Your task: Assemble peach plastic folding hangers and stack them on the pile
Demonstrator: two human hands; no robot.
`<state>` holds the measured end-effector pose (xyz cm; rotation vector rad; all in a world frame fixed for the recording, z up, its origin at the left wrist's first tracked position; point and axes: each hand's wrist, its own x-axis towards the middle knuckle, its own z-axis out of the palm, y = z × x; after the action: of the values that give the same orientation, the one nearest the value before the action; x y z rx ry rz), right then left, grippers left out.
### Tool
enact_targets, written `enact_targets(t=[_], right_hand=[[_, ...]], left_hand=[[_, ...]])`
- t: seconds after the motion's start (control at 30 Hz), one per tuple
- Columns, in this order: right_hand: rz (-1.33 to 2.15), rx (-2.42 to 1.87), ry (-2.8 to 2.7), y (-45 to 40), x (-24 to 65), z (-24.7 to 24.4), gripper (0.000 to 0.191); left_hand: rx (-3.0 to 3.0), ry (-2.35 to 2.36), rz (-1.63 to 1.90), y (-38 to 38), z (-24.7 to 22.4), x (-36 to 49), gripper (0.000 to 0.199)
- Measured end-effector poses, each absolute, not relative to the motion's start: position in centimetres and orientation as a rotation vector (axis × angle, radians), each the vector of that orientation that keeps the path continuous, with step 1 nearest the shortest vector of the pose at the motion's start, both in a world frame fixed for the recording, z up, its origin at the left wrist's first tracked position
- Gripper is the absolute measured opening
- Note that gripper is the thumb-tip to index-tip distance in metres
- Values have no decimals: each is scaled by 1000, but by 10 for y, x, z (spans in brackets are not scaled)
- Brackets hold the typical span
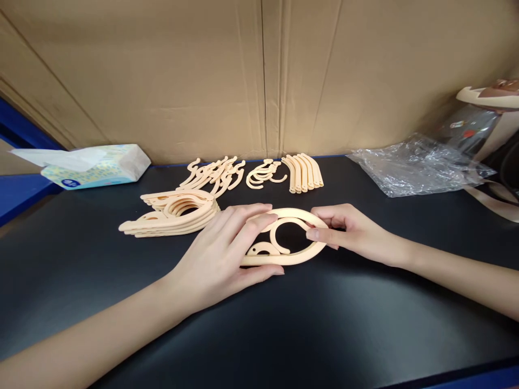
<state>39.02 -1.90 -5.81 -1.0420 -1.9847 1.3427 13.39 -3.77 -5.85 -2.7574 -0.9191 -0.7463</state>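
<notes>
Between my two hands is a beige plastic folding hanger [302, 257], folded into a loop with its curved hook lying inside. My left hand [231, 243] wraps over its left end, fingers on the far edge and thumb along the near edge. That end is partly hidden under the palm. My right hand [344, 229] pinches the rounded right end between thumb and fingers. Just beyond my left hand lies a stack of similar folded hangers [194, 219].
Along the cardboard wall [203, 81] lie loose wavy hanger arms [214, 174], a small group of hooks [263, 175] and a row of curved arms [304, 174]. A tissue pack [101, 167] is at the left of the black table [324, 335]; a clear plastic bag [413, 167] lies right.
</notes>
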Motion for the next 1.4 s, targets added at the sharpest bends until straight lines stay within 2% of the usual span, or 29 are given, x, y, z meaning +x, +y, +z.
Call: enact_targets(t=[0.2, 0.6, 1.2, 1.4], right_hand=[[1545, -980, -1922, -14, 394, -57, 32], [1554, -966, -1903, -15, 391, -55, 33], [1717, -856, -1872, -20, 385, -62, 17], [1616, -796, -1893, -22, 387, -59, 30]], left_hand=[[-2749, -888, -692, -38, -57, 135, 59], [-2747, -867, -695, -38, -57, 136, 55], [-2821, -753, -718, -39, -56, 136, 56], [-2790, -744, -684, -39, -56, 136, 56]])
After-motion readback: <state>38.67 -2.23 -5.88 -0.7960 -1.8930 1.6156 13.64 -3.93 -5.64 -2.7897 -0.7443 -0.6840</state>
